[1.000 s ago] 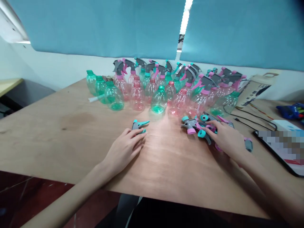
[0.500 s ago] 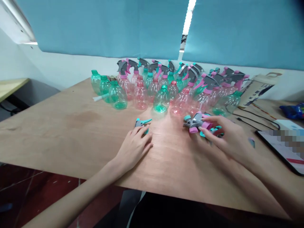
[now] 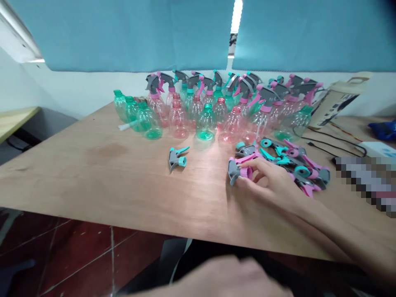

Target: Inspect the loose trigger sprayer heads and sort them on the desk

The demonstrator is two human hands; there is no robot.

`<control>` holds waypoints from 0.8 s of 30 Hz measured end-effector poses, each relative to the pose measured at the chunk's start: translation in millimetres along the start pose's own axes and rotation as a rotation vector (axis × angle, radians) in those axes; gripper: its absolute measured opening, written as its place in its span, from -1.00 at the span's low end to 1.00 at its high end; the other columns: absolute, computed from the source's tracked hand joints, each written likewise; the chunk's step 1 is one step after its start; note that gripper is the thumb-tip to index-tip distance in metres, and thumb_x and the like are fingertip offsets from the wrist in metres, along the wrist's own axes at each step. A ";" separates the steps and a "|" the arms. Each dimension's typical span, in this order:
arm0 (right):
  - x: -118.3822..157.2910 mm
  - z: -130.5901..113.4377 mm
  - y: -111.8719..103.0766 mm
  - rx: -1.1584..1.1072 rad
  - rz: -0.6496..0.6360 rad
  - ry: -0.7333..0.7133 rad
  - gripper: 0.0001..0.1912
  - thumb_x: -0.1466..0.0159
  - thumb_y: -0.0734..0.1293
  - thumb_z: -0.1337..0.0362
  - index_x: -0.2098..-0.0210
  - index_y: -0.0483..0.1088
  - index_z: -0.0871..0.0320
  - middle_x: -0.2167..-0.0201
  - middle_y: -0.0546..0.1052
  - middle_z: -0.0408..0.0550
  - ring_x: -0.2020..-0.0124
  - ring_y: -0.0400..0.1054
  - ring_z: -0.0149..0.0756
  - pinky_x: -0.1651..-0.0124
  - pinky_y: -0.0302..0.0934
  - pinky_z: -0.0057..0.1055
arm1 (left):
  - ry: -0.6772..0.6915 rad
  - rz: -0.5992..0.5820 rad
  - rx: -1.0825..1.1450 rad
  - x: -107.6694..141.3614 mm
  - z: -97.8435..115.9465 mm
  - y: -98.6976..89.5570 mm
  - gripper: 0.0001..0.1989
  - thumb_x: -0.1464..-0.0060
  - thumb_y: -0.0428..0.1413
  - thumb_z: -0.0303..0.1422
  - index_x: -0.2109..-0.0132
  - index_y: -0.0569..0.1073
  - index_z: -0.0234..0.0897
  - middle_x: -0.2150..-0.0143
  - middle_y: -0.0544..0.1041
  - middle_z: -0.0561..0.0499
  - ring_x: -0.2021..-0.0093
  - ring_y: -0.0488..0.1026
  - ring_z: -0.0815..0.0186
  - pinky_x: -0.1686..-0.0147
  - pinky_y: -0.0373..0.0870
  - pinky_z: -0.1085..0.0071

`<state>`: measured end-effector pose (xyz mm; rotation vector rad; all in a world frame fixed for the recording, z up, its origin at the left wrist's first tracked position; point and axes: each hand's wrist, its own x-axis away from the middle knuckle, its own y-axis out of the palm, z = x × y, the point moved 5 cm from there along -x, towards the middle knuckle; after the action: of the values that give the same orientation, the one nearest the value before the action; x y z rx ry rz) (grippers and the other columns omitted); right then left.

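Note:
My right hand (image 3: 269,183) pinches a grey and pink spray head (image 3: 236,171) by its pink collar, at the left side of a pile of loose spray heads (image 3: 301,165). A blurred left hand (image 3: 216,278) is at the bottom edge, below the table's front edge; its fingers are smeared by motion. On the wood left of centre lies a grey and teal spray head (image 3: 177,159), touched by neither hand. Behind stand green and pink clear bottles, several without heads, such as a green one (image 3: 206,123) and a pink one (image 3: 180,121).
At the back right a beige container (image 3: 332,101) leans beside black cables (image 3: 337,144) and a white box (image 3: 379,150). A dark-edged device (image 3: 365,181) lies at the right. A white strip (image 3: 126,126) lies by the left bottles.
My left hand has left the teal spray head and dropped to the bottom edge. My right hand has moved left and taken hold of a pink spray head from the pile. The view has shifted slightly.

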<state>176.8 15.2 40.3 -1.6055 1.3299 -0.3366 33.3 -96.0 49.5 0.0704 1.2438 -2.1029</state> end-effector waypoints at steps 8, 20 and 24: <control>-0.5 12.9 0.2 -0.207 -0.008 0.042 -0.74 -0.21 0.29 0.27 0.09 0.28 0.09 0.23 0.46 -0.09 0.51 0.35 -0.45 0.47 0.32 -0.46 | -0.353 0.335 0.005 -50.1 -98.7 -71.0 -0.79 -0.20 0.01 -0.37 0.03 0.39 -0.25 0.14 0.51 -0.03 0.26 0.48 0.33 0.33 0.45 0.42; -26.8 29.3 19.4 -0.724 -0.170 0.057 -0.79 -0.19 0.31 0.32 0.19 0.25 0.11 0.19 0.44 -0.08 0.14 0.44 -0.29 0.08 0.39 -0.25 | -0.129 0.142 -0.181 -79.2 -133.9 -24.3 -0.55 -0.04 0.21 -0.33 -0.07 0.30 -0.26 -0.03 0.45 -0.08 -0.04 0.37 0.17 -0.04 0.31 0.19; -39.5 26.3 -5.5 -0.438 -0.320 -0.004 -0.78 -0.18 0.33 0.26 0.16 0.35 0.11 0.17 0.48 -0.07 0.19 0.43 -0.29 0.12 0.37 -0.28 | -0.113 0.193 -0.219 -77.9 -143.1 -26.3 -0.68 -0.14 0.12 -0.30 -0.03 0.35 -0.25 0.03 0.51 -0.04 0.02 0.41 0.20 0.01 0.31 0.23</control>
<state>184.8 61.9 46.2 -2.1941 1.1951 -0.2413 37.3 66.5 20.8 -0.0253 1.3353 -1.7727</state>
